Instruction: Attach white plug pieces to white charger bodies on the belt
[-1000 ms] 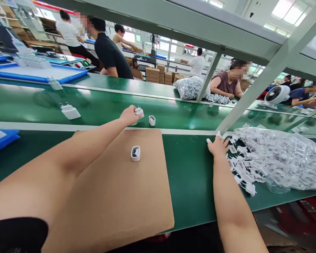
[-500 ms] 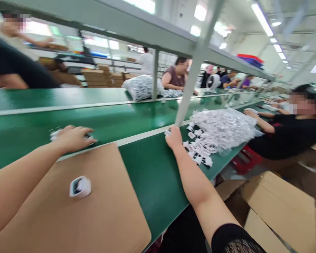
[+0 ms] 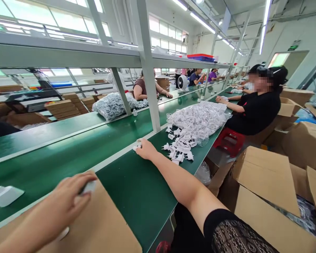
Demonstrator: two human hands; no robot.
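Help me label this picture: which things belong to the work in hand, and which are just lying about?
In the work, it seems: blurred white piece in the left hand; cardboard sheet; loose white plug pieces near the right hand; clear bag.

Probably just lying about: white fan; trays on the shelf; open cardboard boxes.

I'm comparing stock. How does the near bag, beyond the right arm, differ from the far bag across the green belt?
The near bag slumps low and wide; the far bag is plumper and rounder. The near bag's contents look white, the far bag's greyer. The near bag lies on this side of the green belt, the far bag beyond it. Both are see-through plastic.
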